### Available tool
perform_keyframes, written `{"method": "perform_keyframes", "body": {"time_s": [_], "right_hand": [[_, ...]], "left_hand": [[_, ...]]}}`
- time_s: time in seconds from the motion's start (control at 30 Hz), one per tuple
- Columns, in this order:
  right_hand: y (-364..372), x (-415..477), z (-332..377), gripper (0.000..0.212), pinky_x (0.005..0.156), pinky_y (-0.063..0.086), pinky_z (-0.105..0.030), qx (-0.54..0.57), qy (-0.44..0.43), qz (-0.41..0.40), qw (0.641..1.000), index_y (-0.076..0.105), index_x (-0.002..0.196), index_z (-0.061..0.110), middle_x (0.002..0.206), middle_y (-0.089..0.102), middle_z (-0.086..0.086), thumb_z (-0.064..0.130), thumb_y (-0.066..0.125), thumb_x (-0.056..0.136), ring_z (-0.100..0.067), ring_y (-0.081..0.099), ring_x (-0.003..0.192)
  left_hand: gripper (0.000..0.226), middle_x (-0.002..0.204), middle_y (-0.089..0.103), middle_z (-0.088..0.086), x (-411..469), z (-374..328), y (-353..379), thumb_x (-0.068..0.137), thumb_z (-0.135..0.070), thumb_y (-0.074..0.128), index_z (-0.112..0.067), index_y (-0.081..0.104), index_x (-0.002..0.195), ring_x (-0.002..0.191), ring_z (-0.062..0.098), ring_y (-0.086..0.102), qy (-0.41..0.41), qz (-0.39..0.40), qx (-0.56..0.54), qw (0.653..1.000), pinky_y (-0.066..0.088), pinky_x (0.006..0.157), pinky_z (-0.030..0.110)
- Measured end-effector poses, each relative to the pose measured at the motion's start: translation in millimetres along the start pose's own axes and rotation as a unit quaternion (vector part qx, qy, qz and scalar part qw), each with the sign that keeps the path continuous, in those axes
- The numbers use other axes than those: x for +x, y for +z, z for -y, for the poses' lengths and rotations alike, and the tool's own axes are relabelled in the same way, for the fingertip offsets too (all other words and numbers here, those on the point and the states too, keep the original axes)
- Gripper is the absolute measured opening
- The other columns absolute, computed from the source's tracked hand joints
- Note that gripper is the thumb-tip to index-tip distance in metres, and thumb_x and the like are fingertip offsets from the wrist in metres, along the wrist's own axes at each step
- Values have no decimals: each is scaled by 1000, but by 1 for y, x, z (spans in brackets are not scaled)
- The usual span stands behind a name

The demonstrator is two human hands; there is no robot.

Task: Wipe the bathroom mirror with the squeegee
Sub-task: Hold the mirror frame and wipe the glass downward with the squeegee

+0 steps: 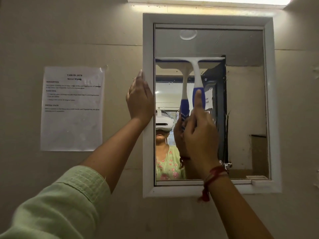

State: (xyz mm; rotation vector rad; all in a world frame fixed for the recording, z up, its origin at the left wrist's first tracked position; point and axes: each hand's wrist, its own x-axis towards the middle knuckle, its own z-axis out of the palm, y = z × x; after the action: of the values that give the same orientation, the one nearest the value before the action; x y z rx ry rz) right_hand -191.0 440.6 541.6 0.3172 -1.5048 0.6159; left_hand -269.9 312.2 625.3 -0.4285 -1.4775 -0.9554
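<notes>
A wall mirror (245, 104) in a white frame (148, 49) hangs in front of me. A white squeegee (196, 69) with a blue grip lies against the glass, its wide blade level across the upper left part of the pane. My right hand (201, 135) is shut on the squeegee's blue handle, thumb stretched up along it. My left hand (139, 99) rests flat, fingers together, on the left side of the frame. The glass reflects the squeegee, my hand and a person wearing a headset.
A printed task sheet (72, 107) is taped to the beige wall left of the mirror. A bright light strip (207, 0) runs above the frame. A small white ledge (260, 182) sticks out at the frame's lower right corner.
</notes>
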Motion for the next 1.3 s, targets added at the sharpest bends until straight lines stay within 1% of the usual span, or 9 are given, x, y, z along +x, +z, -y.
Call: {"method": "perform_keyframes", "body": {"time_s": [0.07, 0.2, 0.47, 0.7, 0.87, 0.93, 1.03, 1.13, 1.3], "right_hand": [[-1, 2, -1, 58, 64, 47, -26, 0, -3, -1, 1000, 10, 146, 25, 87, 56, -13, 17, 43, 97, -15, 54, 68], [-1, 39, 5, 55, 63, 55, -38, 19, 2, -2, 1000, 13, 148, 23, 86, 56, -15, 16, 38, 99, -21, 57, 66], [-4, -31, -5, 58, 65, 48, -27, 15, 9, 18, 1000, 9, 143, 24, 86, 56, -15, 18, 43, 96, -13, 51, 66], [1, 10, -2, 56, 62, 50, -27, 25, 3, -8, 1000, 16, 146, 23, 85, 57, -12, 15, 43, 98, -17, 56, 66], [-1, -40, -9, 57, 60, 34, -5, 17, 1, 14, 1000, 10, 143, 24, 81, 53, -6, 21, 43, 97, -2, 45, 61], [-2, -55, -9, 55, 59, 32, -2, 20, -2, 13, 1000, 12, 143, 22, 81, 51, -4, 25, 42, 96, 2, 41, 59], [-2, -39, -6, 59, 59, 45, -16, 31, -1, 7, 999, 10, 142, 26, 81, 55, -9, 16, 46, 96, -10, 49, 61], [-2, -21, -3, 57, 60, 47, -25, 35, 8, -5, 999, 11, 142, 26, 81, 56, -11, 14, 43, 97, -15, 52, 63], [-2, -60, -8, 56, 61, 37, -6, 27, 8, 10, 1000, 13, 143, 23, 82, 52, -7, 22, 43, 96, 0, 42, 59]], "left_hand": [[42, 140, 50, 9, 0, -1, -1, 101, -23, 28, -13, 35, 141, 130, 27, 46, 2, 0, 0, 1000, 37, 108, 48], [41, 142, 48, 8, 0, 0, 0, 101, -23, 28, -12, 36, 140, 132, 26, 44, -1, -2, -3, 1000, 35, 109, 48], [41, 141, 50, 9, 0, -1, -1, 101, -23, 29, -12, 37, 140, 131, 25, 45, -1, -3, -7, 1000, 36, 109, 48], [41, 138, 52, 9, 0, 2, 1, 101, -25, 29, -13, 38, 139, 128, 24, 48, -4, -11, -21, 1000, 39, 107, 46], [41, 138, 53, 9, 0, 2, 1, 101, -25, 29, -13, 38, 139, 127, 24, 48, 2, -13, -14, 1000, 41, 106, 43], [41, 139, 51, 8, 0, 1, 1, 101, -24, 29, -13, 38, 139, 129, 24, 47, 3, -13, -13, 1000, 40, 107, 42], [41, 141, 49, 7, 0, 2, 1, 101, -24, 29, -13, 38, 139, 131, 24, 45, 2, -12, -12, 1000, 38, 108, 41], [41, 141, 49, 8, 0, 2, 2, 102, -23, 29, -12, 38, 139, 130, 24, 46, 1, -11, -15, 1000, 37, 108, 37], [40, 141, 50, 7, 0, 2, 1, 102, -23, 29, -12, 38, 139, 129, 24, 46, 1, -8, -17, 1000, 36, 107, 35]]}}
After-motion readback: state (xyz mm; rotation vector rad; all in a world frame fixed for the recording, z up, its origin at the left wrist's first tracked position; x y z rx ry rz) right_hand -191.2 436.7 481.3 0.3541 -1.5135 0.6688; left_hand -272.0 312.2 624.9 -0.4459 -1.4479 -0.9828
